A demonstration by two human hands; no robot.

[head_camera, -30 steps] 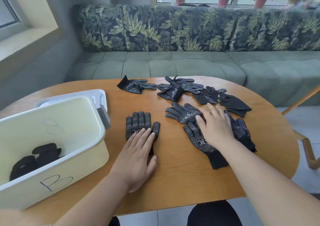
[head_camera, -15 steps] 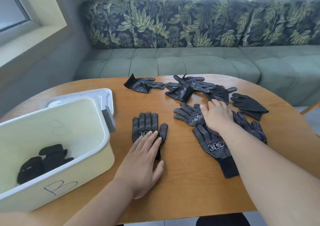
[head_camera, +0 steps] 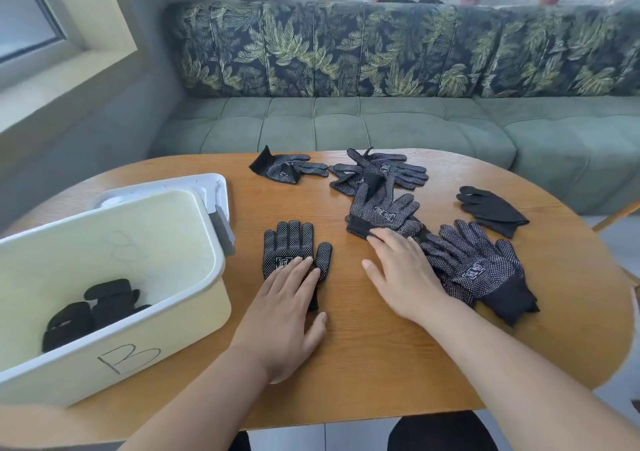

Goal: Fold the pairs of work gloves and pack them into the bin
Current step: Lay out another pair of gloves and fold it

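A black dotted work glove (head_camera: 294, 246) lies palm-up on the wooden table (head_camera: 363, 364), fingers pointing away from me. My left hand (head_camera: 284, 308) rests flat on its wrist end. My right hand (head_camera: 405, 274) lies flat with straight fingers, its fingertips touching the cuff of a second dotted glove (head_camera: 381, 211). The back of that hand leans against a heap of dotted gloves (head_camera: 478, 267). At the left stands the cream bin (head_camera: 194, 298), marked B, with folded black gloves (head_camera: 93, 312) inside.
More gloves lie at the table's far side: one dotted glove (head_camera: 287, 170), a tangled bunch (head_camera: 384, 170) and a plain black pair (head_camera: 491, 208). A white lid (head_camera: 207, 184) lies behind the bin. A green sofa (head_camera: 346, 128) runs behind the table.
My right hand has slid left and toward me. The dotted glove under it has turned, so its cuff now lies at my fingertips. My left hand stays on its glove.
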